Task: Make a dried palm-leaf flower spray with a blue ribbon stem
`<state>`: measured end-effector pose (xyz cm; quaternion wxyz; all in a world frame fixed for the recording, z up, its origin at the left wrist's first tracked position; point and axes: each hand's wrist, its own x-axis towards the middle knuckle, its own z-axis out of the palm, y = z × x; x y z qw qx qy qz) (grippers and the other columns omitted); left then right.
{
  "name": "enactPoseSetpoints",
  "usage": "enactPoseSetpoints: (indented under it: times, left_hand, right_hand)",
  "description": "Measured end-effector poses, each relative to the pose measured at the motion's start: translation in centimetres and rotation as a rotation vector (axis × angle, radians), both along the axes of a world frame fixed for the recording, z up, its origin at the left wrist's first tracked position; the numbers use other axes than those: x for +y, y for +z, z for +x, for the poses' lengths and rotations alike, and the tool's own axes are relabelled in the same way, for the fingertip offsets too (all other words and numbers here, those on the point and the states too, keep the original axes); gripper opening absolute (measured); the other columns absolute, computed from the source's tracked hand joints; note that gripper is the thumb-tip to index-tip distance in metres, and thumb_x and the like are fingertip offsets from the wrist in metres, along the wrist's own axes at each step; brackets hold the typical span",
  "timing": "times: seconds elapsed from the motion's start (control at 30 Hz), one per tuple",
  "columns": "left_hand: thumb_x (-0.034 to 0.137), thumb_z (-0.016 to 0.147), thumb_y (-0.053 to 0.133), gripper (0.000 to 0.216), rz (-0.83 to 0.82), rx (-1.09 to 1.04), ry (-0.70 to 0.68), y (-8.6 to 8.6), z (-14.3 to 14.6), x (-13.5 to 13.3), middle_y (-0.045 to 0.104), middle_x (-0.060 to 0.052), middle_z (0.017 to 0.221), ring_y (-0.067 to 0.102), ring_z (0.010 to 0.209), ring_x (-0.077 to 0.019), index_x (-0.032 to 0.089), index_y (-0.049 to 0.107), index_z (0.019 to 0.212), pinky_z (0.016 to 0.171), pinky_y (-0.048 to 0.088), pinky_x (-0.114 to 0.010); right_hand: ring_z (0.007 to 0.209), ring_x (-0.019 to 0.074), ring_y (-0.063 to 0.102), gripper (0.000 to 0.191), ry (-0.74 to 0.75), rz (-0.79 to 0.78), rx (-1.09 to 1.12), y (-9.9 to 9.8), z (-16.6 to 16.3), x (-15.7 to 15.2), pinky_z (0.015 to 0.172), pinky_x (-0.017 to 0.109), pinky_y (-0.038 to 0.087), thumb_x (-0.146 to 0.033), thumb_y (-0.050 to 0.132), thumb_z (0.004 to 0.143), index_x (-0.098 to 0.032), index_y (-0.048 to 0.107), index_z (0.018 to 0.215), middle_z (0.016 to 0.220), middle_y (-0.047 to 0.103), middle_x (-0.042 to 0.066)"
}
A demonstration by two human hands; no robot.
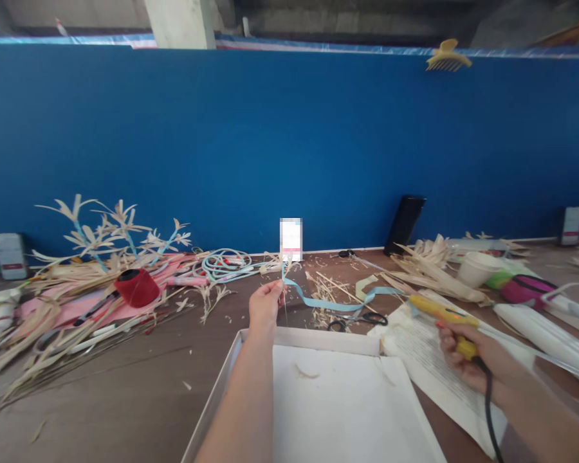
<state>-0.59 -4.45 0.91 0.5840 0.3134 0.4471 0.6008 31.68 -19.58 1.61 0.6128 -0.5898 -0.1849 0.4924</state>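
My left hand (265,303) is closed in a pinch over the far edge of a shallow white box (338,405). Between its fingertips is a thin stem, with a light blue ribbon (325,304) trailing from it to the right. Pale petals show just above the fingers, partly hidden by a blurred patch. My right hand (477,357) is wrapped round the handle of a yellow glue gun (439,311), whose nozzle points left towards the ribbon's far end. Black-handled scissors (375,319) lie on the table just beyond the box.
Corn-husk-like flowers (120,228), a red spool of thread (137,287) and pale strips lie at left. A coil of light blue cord (226,265) sits near the blue partition (251,141). Rightward are a black box (405,224), dried husks (434,267), a paper cup (475,269) and printed paper (427,360).
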Motion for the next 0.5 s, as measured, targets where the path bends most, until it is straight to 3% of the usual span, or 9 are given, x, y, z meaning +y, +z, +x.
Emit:
enactPoseSetpoints:
  times: [0.27, 0.4, 0.5]
  left_hand:
    - [0.032, 0.052, 0.074, 0.031, -0.006, -0.005, -0.012, 0.17, 0.00, -0.05, 0.060, -0.001, 0.057, 0.045, 0.044, -0.0040, 0.011, 0.065, 0.072, 0.045, 0.035, -0.018]
    - [0.033, 0.052, 0.074, 0.031, 0.001, 0.003, -0.015, 0.22, 0.02, -0.11, 0.060, -0.002, 0.060, 0.047, 0.046, -0.0050, 0.011, 0.065, 0.072, 0.046, 0.036, -0.018]
    - [0.034, 0.054, 0.073, 0.030, -0.003, 0.017, -0.014, 0.29, 0.04, -0.19, 0.061, -0.002, 0.060, 0.047, 0.046, -0.0048, 0.012, 0.065, 0.073, 0.047, 0.036, -0.019]
  right_hand:
    - [0.041, 0.0048, 0.042, 0.002, -0.009, -0.120, 0.158, -0.12, 0.38, -0.41, 0.033, 0.017, 0.027, -0.014, 0.062, 0.063, -0.016, 0.060, 0.063, 0.061, 0.047, 0.003]
    - [0.041, 0.0057, 0.045, 0.011, -0.024, -0.158, 0.232, -0.65, 0.64, -0.14, 0.036, 0.016, 0.034, -0.015, 0.065, 0.062, -0.016, 0.057, 0.054, 0.056, 0.051, 0.004]
    - [0.044, 0.0091, 0.051, 0.011, -0.001, -0.165, 0.141, -0.96, 0.74, -0.19, 0.043, 0.021, 0.042, -0.019, 0.065, 0.063, -0.017, 0.058, 0.055, 0.060, 0.056, 0.008]
